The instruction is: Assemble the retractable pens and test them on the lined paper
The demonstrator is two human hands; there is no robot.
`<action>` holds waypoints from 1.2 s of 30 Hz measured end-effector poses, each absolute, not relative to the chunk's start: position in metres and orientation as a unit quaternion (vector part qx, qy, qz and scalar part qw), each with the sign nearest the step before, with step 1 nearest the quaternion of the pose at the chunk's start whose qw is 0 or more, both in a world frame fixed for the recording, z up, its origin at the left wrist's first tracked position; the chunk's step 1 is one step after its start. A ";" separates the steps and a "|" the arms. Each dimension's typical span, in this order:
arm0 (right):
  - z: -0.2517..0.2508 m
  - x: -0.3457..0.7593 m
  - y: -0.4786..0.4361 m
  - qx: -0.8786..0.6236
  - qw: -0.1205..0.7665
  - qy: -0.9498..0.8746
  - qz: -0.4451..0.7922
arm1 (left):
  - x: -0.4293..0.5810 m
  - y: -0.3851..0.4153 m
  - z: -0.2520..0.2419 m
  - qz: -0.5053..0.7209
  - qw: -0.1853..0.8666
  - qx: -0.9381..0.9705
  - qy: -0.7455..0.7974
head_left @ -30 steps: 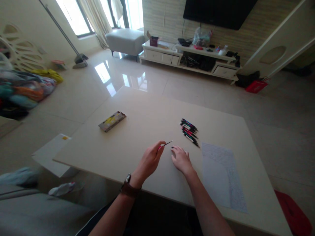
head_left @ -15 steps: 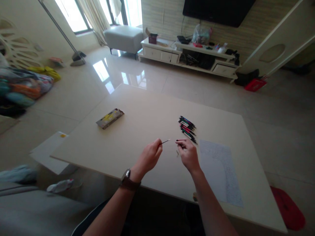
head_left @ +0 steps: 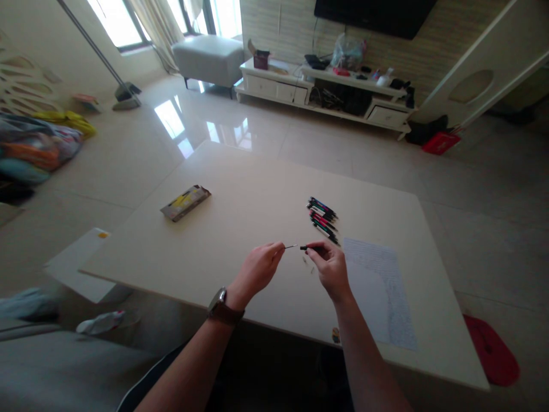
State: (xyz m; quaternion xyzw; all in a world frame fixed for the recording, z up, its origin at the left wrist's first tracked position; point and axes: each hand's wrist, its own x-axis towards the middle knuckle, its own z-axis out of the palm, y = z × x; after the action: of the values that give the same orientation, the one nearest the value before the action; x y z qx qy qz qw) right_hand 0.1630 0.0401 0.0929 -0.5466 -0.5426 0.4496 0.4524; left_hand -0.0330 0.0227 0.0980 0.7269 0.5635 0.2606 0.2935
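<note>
My left hand [head_left: 262, 266], with a watch [head_left: 221, 308] on its wrist, pinches a thin dark pen refill [head_left: 291, 246] whose pale tip points right. Facing it across a small gap is the end of a black pen barrel [head_left: 304, 248], gripped by the fingers of my right hand [head_left: 331, 268]. Most of the barrel is hidden in that hand. Just beyond my right hand, several pens [head_left: 322, 218] lie in a loose row. Below the gap, small thin pieces [head_left: 312, 270] rest on the table, too small to make out.
On the white table [head_left: 240, 183] lie an open-ended grey and yellow box [head_left: 186, 203] at left and a sheet of written paper [head_left: 398, 297] at right. A small brownish object [head_left: 335, 335] sits at the near edge. A red stool [head_left: 493, 352] stands beyond the right edge.
The black barrel end in my right hand has turned to point left, in line with the refill. The refill is now closer to level. The whole view has shifted slightly.
</note>
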 end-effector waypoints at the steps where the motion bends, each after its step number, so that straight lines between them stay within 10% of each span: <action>1: 0.093 0.162 0.040 -0.544 0.457 -0.540 0.452 | -0.033 0.023 0.098 0.259 0.292 0.728 0.563; 36: 0.090 0.148 0.035 -0.505 0.377 -0.564 0.534 | -0.019 0.015 0.086 0.203 0.274 0.764 0.547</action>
State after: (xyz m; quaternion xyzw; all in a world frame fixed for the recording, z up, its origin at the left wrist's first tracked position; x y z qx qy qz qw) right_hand 0.1479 0.0346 0.0901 -0.5053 -0.5637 0.5338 0.3768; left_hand -0.0186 0.0152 0.0856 0.7645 0.5470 0.2033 0.2738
